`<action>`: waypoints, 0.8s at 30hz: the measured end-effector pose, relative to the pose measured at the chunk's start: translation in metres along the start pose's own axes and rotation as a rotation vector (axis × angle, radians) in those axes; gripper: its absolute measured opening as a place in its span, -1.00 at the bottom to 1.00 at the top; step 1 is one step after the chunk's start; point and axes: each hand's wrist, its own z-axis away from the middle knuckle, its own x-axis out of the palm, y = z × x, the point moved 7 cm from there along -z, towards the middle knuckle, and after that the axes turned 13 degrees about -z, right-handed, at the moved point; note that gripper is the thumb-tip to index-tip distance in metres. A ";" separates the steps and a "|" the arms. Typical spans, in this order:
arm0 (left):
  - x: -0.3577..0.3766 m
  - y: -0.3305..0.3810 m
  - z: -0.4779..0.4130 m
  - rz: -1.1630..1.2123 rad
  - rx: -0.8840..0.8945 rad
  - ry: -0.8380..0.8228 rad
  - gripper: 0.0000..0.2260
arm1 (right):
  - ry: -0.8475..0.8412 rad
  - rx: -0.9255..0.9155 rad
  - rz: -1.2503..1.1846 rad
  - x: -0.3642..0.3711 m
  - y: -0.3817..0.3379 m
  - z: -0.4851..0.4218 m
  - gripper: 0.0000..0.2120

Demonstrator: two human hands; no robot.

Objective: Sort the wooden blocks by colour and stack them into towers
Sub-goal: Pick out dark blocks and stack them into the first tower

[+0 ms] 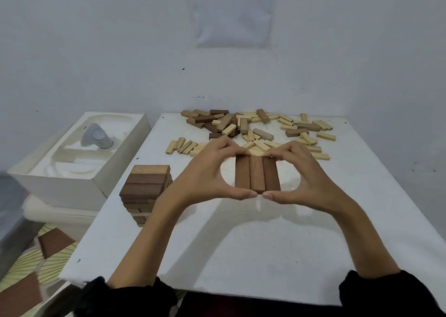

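Three brown blocks (257,174) lie flat side by side, touching, mid-table (265,244), long axis running near-far.

Left hand (205,174) and right hand (313,176) bracket them. The thumbs (241,193) press the near ends, almost tip to tip. The curled fingers (229,145) hook over the far ends. Both hands pinch the row lengthways. I can't tell whether it is lifted or resting on the table; it looks like it's resting.

Other blocks:
- Tower (147,186) near the left edge of the table, mostly brown with a paler top layer.
- Loose pile (253,126) at the far side, mostly pale with some brown mixed in, just beyond the fingertips.

Handling, my read:
- The blocks are small, rigid, light wood with smooth faces. Breakage isn't a concern.
- The weak point is the row: three loose pieces with nothing joining them. An end-to-end pinch keeps the ends flush but doesn't clamp them sideways, so the middle one could drop out on a lift.
- Better hold: squeeze across the outer long faces, low and near the middle of the length, and keep the row level.
- The tower looks tall and slightly uneven, so set the row down gently, crosswise to the top layer, and don't push sideways.
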 end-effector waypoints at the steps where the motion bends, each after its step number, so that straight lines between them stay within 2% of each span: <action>1: -0.015 0.004 0.000 -0.028 0.011 0.027 -0.33 | 0.001 -0.027 -0.002 -0.003 -0.013 -0.005 -0.41; 5: -0.065 0.006 -0.001 -0.095 0.018 0.063 -0.36 | 0.014 -0.102 0.006 -0.003 -0.053 -0.030 -0.41; 11: -0.110 -0.023 0.014 -0.156 -0.024 0.047 -0.40 | 0.018 -0.136 0.065 0.030 -0.083 -0.065 -0.25; 18: -0.118 -0.072 0.054 -0.139 -0.141 -0.007 -0.39 | -0.056 -0.114 0.035 0.092 -0.088 -0.083 -0.35; 24: -0.104 -0.105 0.082 -0.106 -0.203 -0.088 -0.36 | -0.144 -0.058 0.067 0.135 -0.081 -0.082 -0.31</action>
